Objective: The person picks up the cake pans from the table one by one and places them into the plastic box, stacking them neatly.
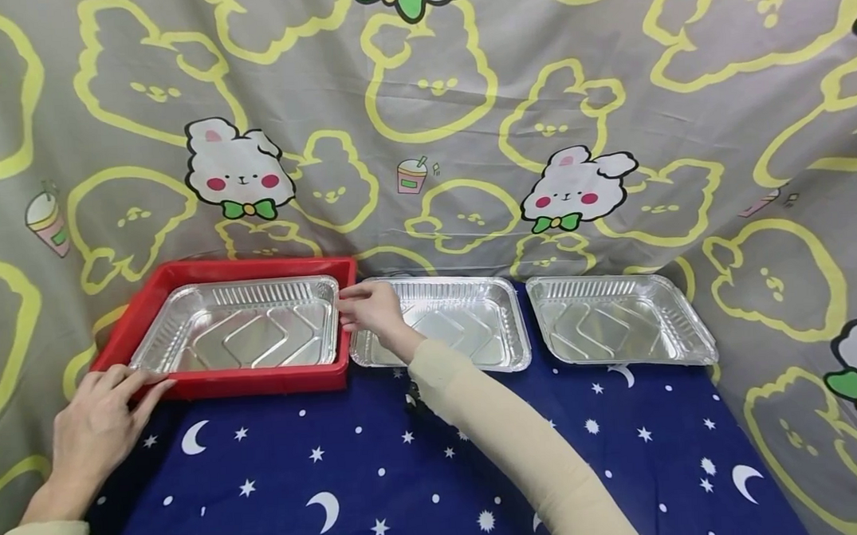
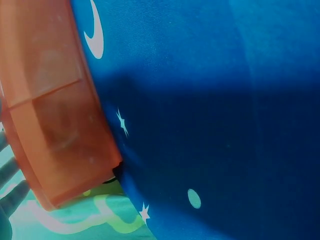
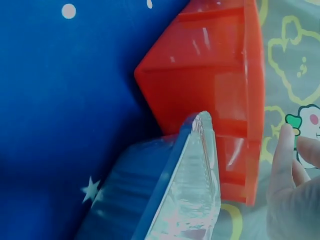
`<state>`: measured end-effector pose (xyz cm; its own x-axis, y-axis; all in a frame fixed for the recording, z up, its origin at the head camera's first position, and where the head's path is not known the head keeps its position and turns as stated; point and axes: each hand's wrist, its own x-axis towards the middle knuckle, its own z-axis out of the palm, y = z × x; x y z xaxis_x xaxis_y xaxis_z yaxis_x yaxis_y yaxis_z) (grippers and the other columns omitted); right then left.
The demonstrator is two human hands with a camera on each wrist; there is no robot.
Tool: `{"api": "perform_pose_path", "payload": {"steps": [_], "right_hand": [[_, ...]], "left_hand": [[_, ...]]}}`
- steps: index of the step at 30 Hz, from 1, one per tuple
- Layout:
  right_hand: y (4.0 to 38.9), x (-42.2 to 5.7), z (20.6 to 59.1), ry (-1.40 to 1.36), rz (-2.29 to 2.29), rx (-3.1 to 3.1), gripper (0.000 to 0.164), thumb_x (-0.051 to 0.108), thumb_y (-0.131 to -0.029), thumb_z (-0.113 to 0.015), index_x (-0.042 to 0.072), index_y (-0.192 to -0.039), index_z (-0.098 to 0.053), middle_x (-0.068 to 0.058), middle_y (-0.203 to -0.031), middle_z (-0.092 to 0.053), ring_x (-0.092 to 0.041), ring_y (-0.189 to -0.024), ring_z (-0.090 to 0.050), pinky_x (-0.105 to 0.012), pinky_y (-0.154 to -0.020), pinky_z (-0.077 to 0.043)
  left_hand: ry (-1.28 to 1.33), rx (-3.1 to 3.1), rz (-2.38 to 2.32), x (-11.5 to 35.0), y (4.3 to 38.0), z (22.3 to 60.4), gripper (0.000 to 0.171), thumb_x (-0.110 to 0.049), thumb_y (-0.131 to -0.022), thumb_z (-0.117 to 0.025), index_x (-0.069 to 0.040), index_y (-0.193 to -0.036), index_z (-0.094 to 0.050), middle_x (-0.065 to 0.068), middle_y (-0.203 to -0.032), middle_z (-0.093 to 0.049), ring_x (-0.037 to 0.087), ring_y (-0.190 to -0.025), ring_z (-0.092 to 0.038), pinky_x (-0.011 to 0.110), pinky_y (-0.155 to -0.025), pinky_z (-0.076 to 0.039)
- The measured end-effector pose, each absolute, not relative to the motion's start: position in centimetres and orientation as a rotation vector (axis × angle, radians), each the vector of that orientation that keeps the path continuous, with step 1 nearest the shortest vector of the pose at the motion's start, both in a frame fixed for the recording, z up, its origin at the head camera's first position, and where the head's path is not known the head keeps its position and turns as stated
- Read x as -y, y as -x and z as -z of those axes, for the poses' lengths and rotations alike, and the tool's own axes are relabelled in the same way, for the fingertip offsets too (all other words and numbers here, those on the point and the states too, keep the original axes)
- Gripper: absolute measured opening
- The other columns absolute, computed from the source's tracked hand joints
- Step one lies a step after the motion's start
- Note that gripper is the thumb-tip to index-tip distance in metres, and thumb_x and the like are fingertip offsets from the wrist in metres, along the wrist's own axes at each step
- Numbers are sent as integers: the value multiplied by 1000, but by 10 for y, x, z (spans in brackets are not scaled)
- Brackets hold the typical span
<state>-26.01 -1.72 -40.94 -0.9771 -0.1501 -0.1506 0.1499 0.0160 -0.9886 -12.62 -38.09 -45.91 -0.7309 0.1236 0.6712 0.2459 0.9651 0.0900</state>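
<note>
A silver foil tray (image 1: pixel 248 339) lies inside a shallow red plastic bin (image 1: pixel 261 380). At the bin's front left corner, my left hand (image 1: pixel 101 417) touches the rim with fairly straight fingers. In the left wrist view the bin's outer wall (image 2: pixel 55 110) shows, with fingertips (image 2: pixel 12 172) of the left hand at its edge. My right hand (image 1: pixel 373 308) is at the right side of the foil tray, fingertips by its rim. Its fingers look straight and apart in the right wrist view, beside the bin (image 3: pixel 210 85); whether they press the rim is hidden.
A second foil tray (image 1: pixel 476 361) stands right of the bin, beneath my right forearm. Further right lies a third foil tray (image 1: pixel 625 323). All rest on a dark blue cloth (image 1: pixel 380 469) with moons and stars. A grey patterned curtain (image 1: pixel 456 83) hangs directly behind them.
</note>
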Motion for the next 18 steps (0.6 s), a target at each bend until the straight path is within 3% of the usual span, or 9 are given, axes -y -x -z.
{"api": "perform_pose_path", "payload": {"steps": [7,18], "right_hand": [[254,-8,405,58,2055,-2067,33,1,-93,-75,-9,-125,-71,-27,-112,-78,-12,-63,-69,-35,-68,-67],[246,-43,408,120,1991,-2130,30,5,-95,-75,-4,-123,-74,-24,-115,-78,-11,-66,-72,-29,-65,-65]], "left_hand": [[261,2385,234,380,127,459,93,-84,-98,-21,-7,-91,-74,17,-85,-65,44,-79,-57,66,-58,-48],[267,2391,232,381,127,459,92,-83,-99,-21,-8,-91,-73,17,-84,-64,42,-78,-56,63,-54,-47]]}}
